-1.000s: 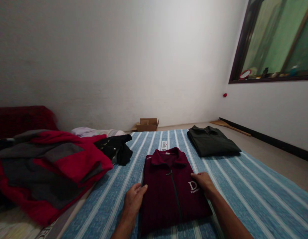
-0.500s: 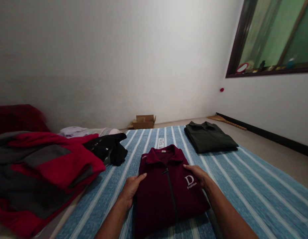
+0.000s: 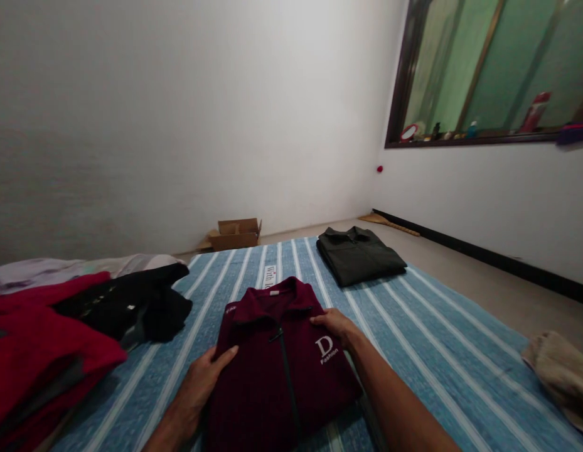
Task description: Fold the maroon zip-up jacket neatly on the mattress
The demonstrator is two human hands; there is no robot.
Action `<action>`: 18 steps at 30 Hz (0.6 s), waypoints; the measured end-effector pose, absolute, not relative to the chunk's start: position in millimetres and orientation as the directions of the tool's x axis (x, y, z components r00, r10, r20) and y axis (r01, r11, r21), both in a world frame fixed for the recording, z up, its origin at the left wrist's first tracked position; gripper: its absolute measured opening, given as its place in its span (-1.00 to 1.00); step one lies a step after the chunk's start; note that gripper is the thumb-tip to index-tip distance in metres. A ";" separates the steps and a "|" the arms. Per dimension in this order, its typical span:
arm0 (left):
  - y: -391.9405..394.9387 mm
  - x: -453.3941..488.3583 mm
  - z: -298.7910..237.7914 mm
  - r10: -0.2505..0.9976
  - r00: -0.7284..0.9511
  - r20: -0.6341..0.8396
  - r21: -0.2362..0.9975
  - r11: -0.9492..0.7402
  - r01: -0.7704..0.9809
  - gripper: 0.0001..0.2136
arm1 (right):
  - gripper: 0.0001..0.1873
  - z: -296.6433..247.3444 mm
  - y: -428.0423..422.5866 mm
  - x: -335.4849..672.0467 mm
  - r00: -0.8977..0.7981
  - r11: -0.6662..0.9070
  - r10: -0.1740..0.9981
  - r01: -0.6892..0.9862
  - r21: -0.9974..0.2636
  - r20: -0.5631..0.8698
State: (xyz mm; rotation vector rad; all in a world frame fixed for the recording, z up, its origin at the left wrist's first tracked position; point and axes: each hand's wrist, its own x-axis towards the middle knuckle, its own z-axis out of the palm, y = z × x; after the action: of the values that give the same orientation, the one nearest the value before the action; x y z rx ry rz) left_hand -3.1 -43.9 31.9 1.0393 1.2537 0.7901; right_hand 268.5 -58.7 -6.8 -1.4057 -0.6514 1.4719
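A folded maroon zip-up jacket [image 3: 253, 370] with a collar and a white "D Fashion" print is between my two hands, front side up. My left hand [image 3: 201, 380] grips its left edge, thumb on top and fingers hidden beneath. On the opposite edge, near the collar, my right hand [image 3: 339, 325] holds it the same way, thumb over the cloth. Farther off to the right, a folded dark green jacket [image 3: 361, 257] lies on the blue striped sheet [image 3: 413, 351].
Heaped at the left are a red and grey garment [image 3: 41, 358] and black clothing [image 3: 131, 304]. An open cardboard box [image 3: 235, 235] stands by the wall. A beige cloth [image 3: 561, 376] lies at the right edge. A broom [image 3: 390, 223] rests on the floor.
The view has turned to the right, so things appear shifted left and the beige cloth has come into sight. Both hands keep their hold on the maroon jacket.
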 end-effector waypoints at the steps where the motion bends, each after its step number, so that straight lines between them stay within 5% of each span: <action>1: -43.7 -2.8 33.8 0.898 0.209 -0.388 0.920 0.391 0.030 -0.54 | -0.85 -5.3 -58.0 267.8 0.132 -0.375 0.897 -0.280 -0.884 -0.422; 9: -38.9 5.4 43.8 0.858 0.282 -0.430 0.873 0.474 -0.112 -0.23 | -0.74 12.5 -53.5 264.1 0.183 -0.257 0.934 -0.252 -0.933 -0.307; 18: -52.5 43.7 73.2 0.927 0.256 -0.275 0.956 0.293 -0.034 -0.24 | -0.71 51.7 -70.2 308.8 0.167 -0.156 0.968 -0.177 -0.972 -0.186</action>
State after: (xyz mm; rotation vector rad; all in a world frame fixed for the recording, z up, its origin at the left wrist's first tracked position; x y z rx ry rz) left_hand 43.7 -52.5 73.2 1.0544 1.0992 0.8506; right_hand 308.8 -70.2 51.7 -1.2918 -0.8673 1.2671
